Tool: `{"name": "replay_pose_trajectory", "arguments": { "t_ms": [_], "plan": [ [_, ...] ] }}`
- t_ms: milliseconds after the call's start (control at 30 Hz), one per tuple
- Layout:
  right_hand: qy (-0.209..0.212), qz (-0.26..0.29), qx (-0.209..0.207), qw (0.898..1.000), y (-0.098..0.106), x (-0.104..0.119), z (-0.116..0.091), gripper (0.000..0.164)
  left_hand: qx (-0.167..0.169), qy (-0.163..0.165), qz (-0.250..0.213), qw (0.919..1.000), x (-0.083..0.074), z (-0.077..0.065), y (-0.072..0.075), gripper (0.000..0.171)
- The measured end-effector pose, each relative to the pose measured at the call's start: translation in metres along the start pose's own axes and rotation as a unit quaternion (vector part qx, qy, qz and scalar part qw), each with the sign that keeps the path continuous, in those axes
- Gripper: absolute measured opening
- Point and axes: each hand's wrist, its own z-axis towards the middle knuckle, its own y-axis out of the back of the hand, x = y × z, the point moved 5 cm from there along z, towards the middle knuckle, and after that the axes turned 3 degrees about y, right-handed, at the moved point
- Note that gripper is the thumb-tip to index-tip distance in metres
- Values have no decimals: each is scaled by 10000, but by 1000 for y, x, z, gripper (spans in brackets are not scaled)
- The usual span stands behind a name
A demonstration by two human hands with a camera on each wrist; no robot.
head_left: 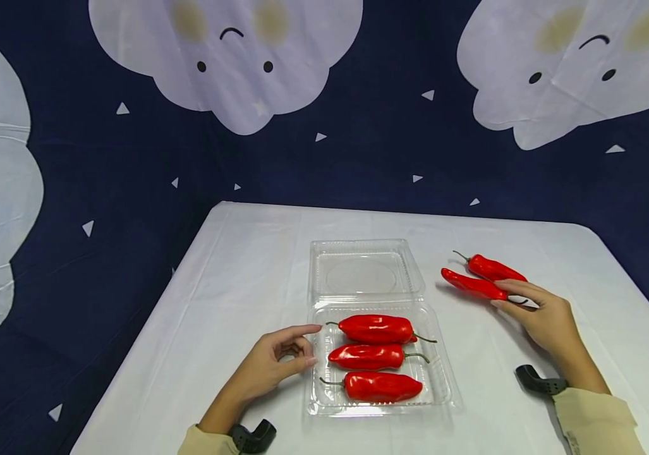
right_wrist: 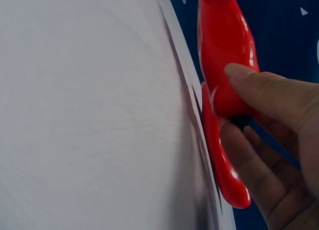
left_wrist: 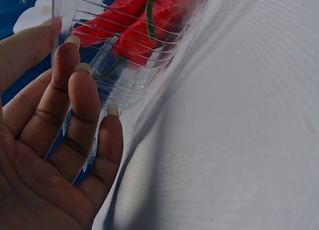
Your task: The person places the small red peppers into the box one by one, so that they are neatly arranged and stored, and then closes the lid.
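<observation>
A clear plastic clamshell container (head_left: 443, 379) lies opened out on the table, with several glossy red chili peppers (head_left: 374, 357) lying crosswise in its near half. At its left edge my left hand (head_left: 279, 360) touches the rim with extended index finger and thumb. The left wrist view shows the other fingers (left_wrist: 84, 100) loosely bent beside the ribbed wall. My right hand (head_left: 546, 316) pinches a red pepper (head_left: 472, 285) by its stem end, between thumb and fingers. That pepper is raised over the table, tip to the left. Just behind it lies another red pepper (head_left: 493, 268).
The container's lid (head_left: 361, 272) is folded back, away from me. A white cloth covers the table (head_left: 244, 265). Behind the table hangs a dark blue curtain (head_left: 358, 158) with white clouds. Black wrist straps sit on both forearms.
</observation>
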Motion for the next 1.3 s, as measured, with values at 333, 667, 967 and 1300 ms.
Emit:
{"name": "replay_pose_trajectory", "arguments": {
  "t_ms": [333,667,967,1300],
  "plan": [
    [327,446,-79,9984,4,28,1,46,9,27,14,10000,1,0,1,49],
    [1092,863,36,9903,-3,81,0,51,9,56,19,10000,2,0,2,49],
    [1591,822,180,9837,-16,106,-5,53,21,15,27,10000,0,1,1,48],
    [1846,860,283,9786,-19,139,-12,57,12,-19,14,10000,0,1,1,48]
  ]
}}
